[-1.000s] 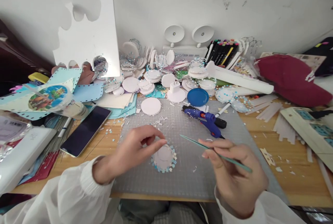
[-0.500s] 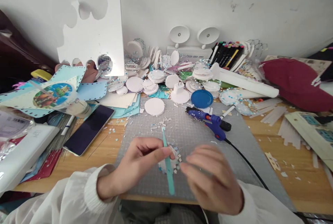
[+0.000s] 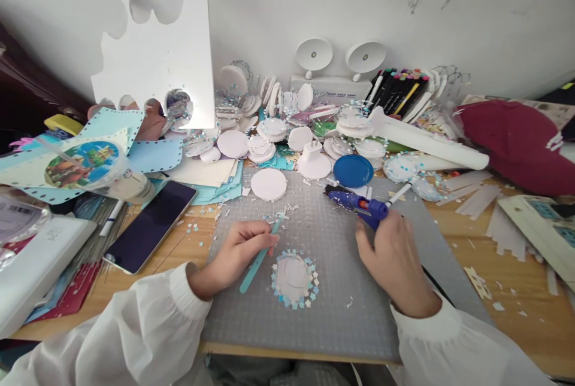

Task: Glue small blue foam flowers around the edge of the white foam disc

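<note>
My left hand (image 3: 240,254) pinches teal tweezers (image 3: 256,268), which slant with their tip up and to the right, over the left part of the grey cutting mat (image 3: 341,332). Right of it a round white disc (image 3: 294,278) lies flat, ringed with small blue and white star-like pieces. My right hand (image 3: 393,257) is at the handle of the blue glue gun (image 3: 359,205). Its fingers curl round the handle and partly hide it; the thumb is on the near side. The nozzle points up and left.
Behind the mat stand a blue lid (image 3: 353,170), a plain white disc (image 3: 268,184) and piles of decorated discs. A phone (image 3: 153,224) and a plastic cup (image 3: 132,185) are at left. A white foam board (image 3: 157,45) leans on the wall; a maroon cap (image 3: 516,140) is at right.
My right hand has moved right and up onto the glue gun. My left hand has shifted left with the tweezers, which now slant the other way, and the ringed disc is uncovered.
</note>
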The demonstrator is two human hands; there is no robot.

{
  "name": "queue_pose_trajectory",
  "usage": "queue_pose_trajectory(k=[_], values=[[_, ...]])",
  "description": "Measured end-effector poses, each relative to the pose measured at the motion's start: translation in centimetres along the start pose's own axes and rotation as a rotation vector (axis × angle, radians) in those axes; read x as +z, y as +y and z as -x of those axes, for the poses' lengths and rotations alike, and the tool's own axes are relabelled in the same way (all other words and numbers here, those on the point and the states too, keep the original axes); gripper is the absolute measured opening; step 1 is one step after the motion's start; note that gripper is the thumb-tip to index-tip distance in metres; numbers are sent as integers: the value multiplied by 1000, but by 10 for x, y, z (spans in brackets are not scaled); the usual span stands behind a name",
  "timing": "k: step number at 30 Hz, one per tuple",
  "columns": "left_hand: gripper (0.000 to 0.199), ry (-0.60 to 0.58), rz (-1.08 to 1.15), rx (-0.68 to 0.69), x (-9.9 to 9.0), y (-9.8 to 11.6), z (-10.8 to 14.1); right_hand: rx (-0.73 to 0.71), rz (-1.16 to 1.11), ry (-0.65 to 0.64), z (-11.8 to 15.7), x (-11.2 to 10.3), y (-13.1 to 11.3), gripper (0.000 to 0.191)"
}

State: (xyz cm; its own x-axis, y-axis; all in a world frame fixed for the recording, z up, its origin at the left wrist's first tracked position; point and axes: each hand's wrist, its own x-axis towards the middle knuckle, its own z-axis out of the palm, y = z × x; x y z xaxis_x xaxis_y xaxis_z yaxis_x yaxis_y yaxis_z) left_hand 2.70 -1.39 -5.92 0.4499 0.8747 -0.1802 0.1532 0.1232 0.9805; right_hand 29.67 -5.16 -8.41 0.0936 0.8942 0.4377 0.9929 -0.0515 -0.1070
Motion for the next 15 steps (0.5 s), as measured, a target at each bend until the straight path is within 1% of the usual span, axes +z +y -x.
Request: queue_pose_trajectory(k=[2,4,6,7,11,15], values=[[34,-28,-21,17,1,1,0,100,-124,10,-9,-3,-3,32],[35,-59,-47,33,1,3,0,232,-283,-28,-16,-7,-8,35],[35,-83,-57,37,1,3,1,329,-437,-84,-19,-10,-14,33],[35,-92,-55,36,1,3,1,352,-500,-110,-18,-11,-17,31],[35,-131,-31,27,0,3,2,345,-651,-174,-10,-13,-25,18],[34,-168,-26,37,-2,2,2,315,-668,-228,-5,-16,-26,14]])
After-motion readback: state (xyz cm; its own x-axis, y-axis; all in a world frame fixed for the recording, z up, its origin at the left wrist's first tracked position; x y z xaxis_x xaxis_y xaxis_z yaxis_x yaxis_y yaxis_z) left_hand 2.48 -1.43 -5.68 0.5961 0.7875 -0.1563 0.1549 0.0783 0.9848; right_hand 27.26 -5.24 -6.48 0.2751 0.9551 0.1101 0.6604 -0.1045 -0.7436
